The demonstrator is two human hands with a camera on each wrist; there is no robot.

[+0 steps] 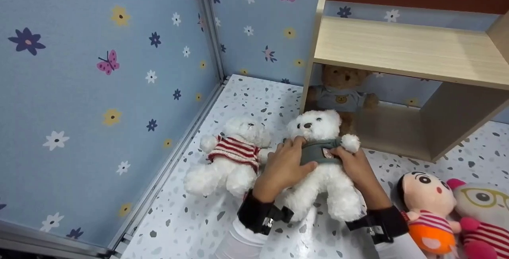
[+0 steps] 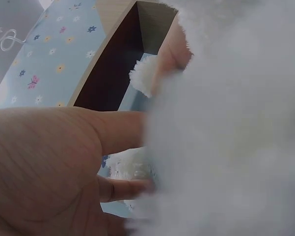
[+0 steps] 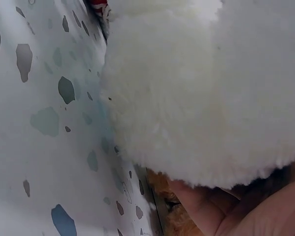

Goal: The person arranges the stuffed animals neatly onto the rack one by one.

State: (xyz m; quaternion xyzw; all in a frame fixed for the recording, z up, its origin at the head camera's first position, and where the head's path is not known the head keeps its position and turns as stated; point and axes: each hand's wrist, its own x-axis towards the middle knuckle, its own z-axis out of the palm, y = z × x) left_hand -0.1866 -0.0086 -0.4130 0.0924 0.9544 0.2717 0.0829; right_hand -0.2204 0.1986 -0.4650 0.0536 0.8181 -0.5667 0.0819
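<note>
my left hand (image 1: 284, 165) and my right hand (image 1: 354, 163) clamp either side of the white bear in a grey shirt (image 1: 320, 159), fingers curled into its torso, on the speckled floor (image 1: 246, 100). the bear lies on its back in front of the wooden shelf unit (image 1: 401, 48), its long axis running from me toward the shelf: head pointing at the shelf, legs toward me, face up. just beside it on my left lies a white bear in a red-striped sweater (image 1: 232, 157), touching my left hand. a brown bear (image 1: 342, 88) sits in the shelf's lower compartment, behind the grey-shirted bear's head. two cartoon dolls (image 1: 449, 215) lie near my right wrist.
</note>
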